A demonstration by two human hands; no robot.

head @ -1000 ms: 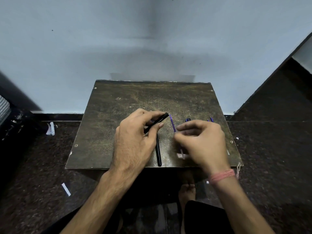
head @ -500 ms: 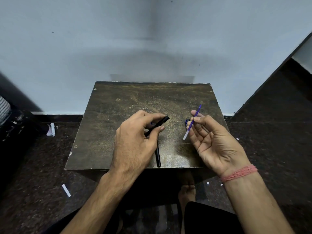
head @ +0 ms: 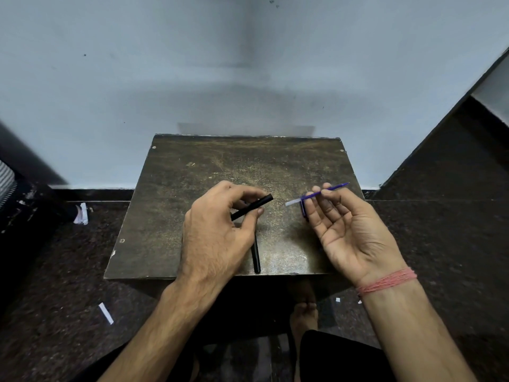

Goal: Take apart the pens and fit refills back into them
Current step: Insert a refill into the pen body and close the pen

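My left hand point(head: 217, 235) grips a black pen barrel point(head: 253, 206) between thumb and fingers, its open end pointing up and to the right. My right hand point(head: 349, 230) is turned palm up and pinches a thin blue refill point(head: 316, 193) at the fingertips. The refill lies nearly level, with its pale end toward the barrel and a small gap between them. A second black pen part point(head: 256, 256) lies on the small dark table point(head: 192, 188) under my left hand. A dark blue piece point(head: 303, 209) shows on the table behind my right fingers.
The table stands against a pale wall on a dark speckled floor. Paper scraps point(head: 106, 313) lie on the floor at the left, and crumpled paper point(head: 82, 213) lies near the wall. My foot point(head: 303, 312) shows below the table's front edge.
My right hand has picked the blue refill off the table, turned palm up, and tilted the refill from steep to nearly level, pointing at the barrel. My left hand has barely moved.
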